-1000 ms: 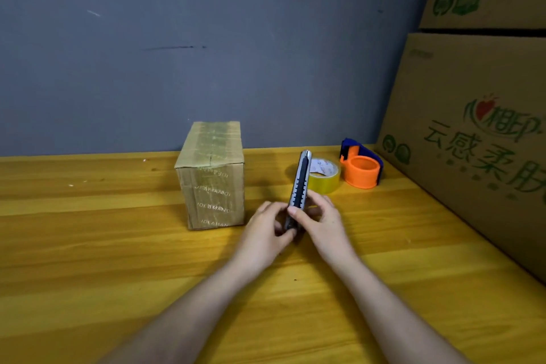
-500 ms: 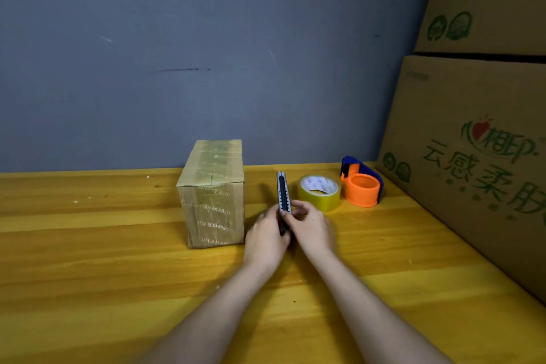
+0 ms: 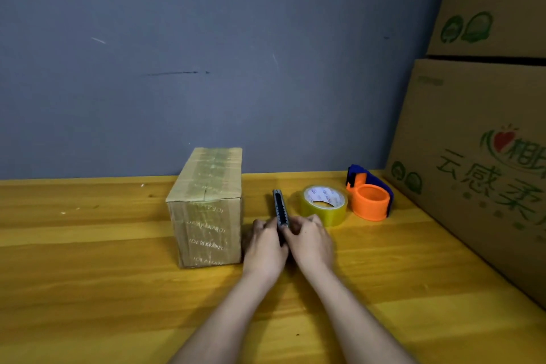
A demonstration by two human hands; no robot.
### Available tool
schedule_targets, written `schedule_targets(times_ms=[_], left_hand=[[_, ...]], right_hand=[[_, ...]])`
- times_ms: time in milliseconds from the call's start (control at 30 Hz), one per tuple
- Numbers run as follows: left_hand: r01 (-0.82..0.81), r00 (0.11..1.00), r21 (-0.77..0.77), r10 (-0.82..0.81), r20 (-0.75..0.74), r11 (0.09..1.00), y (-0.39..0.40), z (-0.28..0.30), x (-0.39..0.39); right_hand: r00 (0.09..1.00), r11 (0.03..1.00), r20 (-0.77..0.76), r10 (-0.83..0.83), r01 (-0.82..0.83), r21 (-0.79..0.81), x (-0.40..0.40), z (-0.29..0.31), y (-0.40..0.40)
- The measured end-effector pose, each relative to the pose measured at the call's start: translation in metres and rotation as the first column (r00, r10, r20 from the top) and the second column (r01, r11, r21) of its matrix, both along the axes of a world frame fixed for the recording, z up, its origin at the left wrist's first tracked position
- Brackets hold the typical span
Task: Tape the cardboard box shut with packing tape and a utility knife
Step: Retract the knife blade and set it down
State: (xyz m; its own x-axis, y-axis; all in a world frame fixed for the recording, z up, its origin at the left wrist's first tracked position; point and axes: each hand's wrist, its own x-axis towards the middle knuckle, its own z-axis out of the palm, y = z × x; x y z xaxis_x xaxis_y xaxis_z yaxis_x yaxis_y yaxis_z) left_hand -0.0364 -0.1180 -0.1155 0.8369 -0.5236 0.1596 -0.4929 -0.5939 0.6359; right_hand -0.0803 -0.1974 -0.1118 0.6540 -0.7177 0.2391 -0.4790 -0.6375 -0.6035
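A small cardboard box (image 3: 206,207) stands on the wooden table (image 3: 88,275), its top and front covered with strips of tape. Just right of it, my left hand (image 3: 264,248) and my right hand (image 3: 310,241) both grip the near end of a grey utility knife (image 3: 280,208), which points away from me, low over the table. Whether its blade is out cannot be seen. A roll of yellowish packing tape (image 3: 323,205) lies flat beside my right hand.
An orange and blue tape dispenser (image 3: 370,193) sits behind the roll. Large printed cardboard cartons (image 3: 478,156) are stacked along the right side of the table. A grey-blue wall (image 3: 206,53) closes off the back.
The knife has come down from a raised, upright tilt to low over the table, and both hands have moved forward with it toward the tape roll.
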Motion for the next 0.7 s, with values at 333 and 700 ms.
schedule_targets(times_ms=[333,700], left_hand=[[-0.029,0.997,0.22,0.012,0.077,0.975,-0.002,0.001,-0.001],[-0.106,0.967,0.22,0.049,0.249,0.97,0.001,-0.003,-0.016]], right_hand=[[0.993,0.993,-0.11,0.03,-0.042,-0.109,-0.001,0.003,0.001],[1.0,1.0,-0.027,-0.006,0.005,-0.021,-0.007,0.005,0.007]])
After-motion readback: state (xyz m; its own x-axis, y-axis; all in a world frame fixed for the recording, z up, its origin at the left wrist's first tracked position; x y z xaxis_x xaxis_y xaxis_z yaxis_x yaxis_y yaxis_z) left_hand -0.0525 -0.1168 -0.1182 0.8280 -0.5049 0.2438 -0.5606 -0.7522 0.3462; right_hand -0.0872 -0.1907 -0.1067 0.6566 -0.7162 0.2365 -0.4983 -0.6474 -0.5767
